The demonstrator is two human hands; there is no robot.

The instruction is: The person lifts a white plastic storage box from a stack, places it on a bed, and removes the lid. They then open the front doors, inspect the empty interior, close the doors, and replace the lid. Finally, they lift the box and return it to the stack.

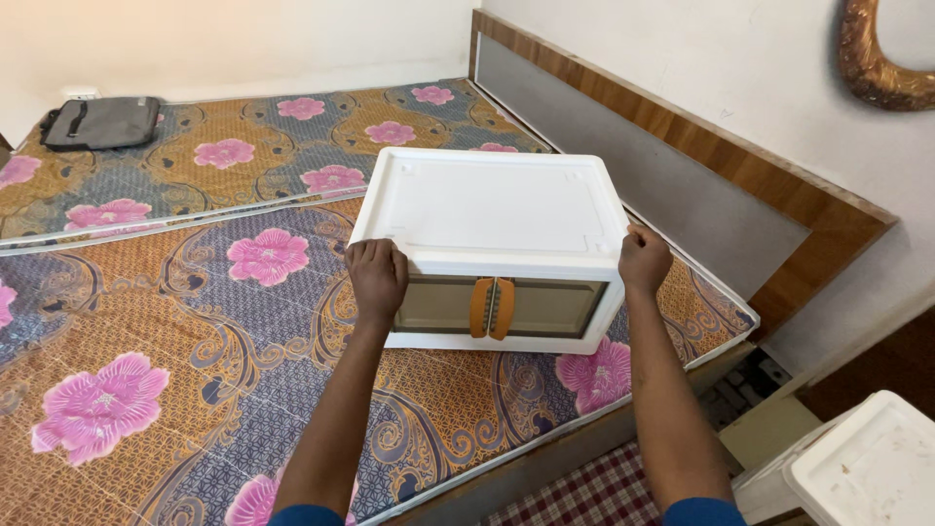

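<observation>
I see the bed (146, 321), spread with a floral mattress cover in orange, grey and pink, and on its near right corner sits the white storage box (492, 244) with paired orange door handles (492, 308) on the front. My left hand (377, 281) is clamped on its front left corner, my right hand (643, 259) on the front right edge. I'd judge an even grip on both sides keeps it level. A grey bag (102, 122) lies far back.

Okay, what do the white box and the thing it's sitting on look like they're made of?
White box: probably moulded plastic, smooth matt finish, rounded edges, orange handles on translucent doors. Mattress: woven fabric cover, flower print, slightly creased. Both hands, left hand and right hand, grip the box.
</observation>
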